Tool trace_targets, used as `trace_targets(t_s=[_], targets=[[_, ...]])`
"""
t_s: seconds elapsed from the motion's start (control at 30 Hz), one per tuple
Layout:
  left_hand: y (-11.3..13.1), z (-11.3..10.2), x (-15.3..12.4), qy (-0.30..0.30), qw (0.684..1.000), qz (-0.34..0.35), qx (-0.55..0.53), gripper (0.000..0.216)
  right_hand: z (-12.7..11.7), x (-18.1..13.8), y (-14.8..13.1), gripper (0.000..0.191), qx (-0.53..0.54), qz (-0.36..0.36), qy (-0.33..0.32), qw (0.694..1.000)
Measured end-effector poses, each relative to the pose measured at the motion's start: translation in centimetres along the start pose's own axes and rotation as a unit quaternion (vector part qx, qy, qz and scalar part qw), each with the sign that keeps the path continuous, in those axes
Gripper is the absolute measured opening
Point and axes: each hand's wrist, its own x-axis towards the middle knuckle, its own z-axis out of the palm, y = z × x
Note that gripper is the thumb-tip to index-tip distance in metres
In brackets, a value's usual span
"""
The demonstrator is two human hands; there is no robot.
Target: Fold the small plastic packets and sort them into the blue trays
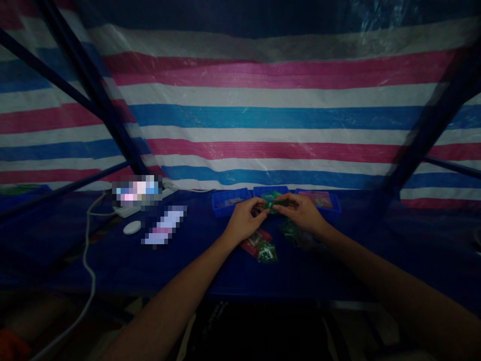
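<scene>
My left hand (245,219) and my right hand (301,212) meet over the dark blue table (112,255), both pinching a small green packet (271,204) between them. Below the hands lie a red packet (254,239) and a green packet (267,252). A second heap of green packets (295,233) lies under my right wrist. The light is dim and small details are hard to make out.
Three blue trays (230,200) (269,191) (319,199) stand in a row behind the hands. A white round object (132,227), a white cable (88,260) and blurred items lie at the left. A striped tarp (263,110) hangs behind; dark poles cross both sides.
</scene>
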Motion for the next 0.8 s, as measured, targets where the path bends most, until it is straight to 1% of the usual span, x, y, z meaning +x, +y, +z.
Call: trace_targets(t_s=[0.13,0.17,0.23,0.27,0.33,0.37,0.47,0.53,0.63,0.8], targets=[[0.1,0.0,0.0,0.003,1.0,0.007,-0.016,0.023,0.1,-0.2,-0.2,0.04,0.0,-0.004,-0.015,1.0],[0.1,0.0,0.1,0.005,1.0,0.008,-0.021,0.024,0.0,-0.2,-0.4,0.039,-0.018,-0.011,-0.01,1.0],[0.2,0.0,0.1,0.01,1.0,0.011,-0.009,0.026,-0.4,-0.2,-0.8,0.034,-0.097,-0.045,0.017,0.994],[0.3,0.0,0.1,0.01,1.0,0.017,0.006,0.026,-0.7,-0.2,-1.1,0.031,-0.15,-0.07,0.034,0.986],[0.4,-0.1,0.1,0.003,0.999,0.032,0.044,0.026,-1.4,-0.1,-1.6,0.025,-0.255,-0.131,0.057,0.956],[0.4,-0.1,0.0,-0.003,0.997,0.04,0.063,0.025,-1.7,-0.1,-1.9,0.023,-0.29,-0.155,0.062,0.942],[0.4,-0.1,-0.1,-0.031,0.992,0.058,0.109,0.021,-2.7,0.1,-2.1,0.022,-0.343,-0.197,0.084,0.915],[0.2,0.0,-0.2,-0.061,0.987,0.069,0.129,0.02,-3.1,0.3,-1.9,0.023,-0.359,-0.207,0.096,0.905],[0.1,0.1,-0.4,-0.108,0.979,0.092,0.145,0.024,-3.5,0.6,-1.4,0.026,-0.382,-0.213,0.105,0.893],[0.4,0.2,-0.6,-0.159,0.969,0.128,0.141,0.034,-4.0,1.2,-0.5,0.035,-0.414,-0.193,0.13,0.88]])
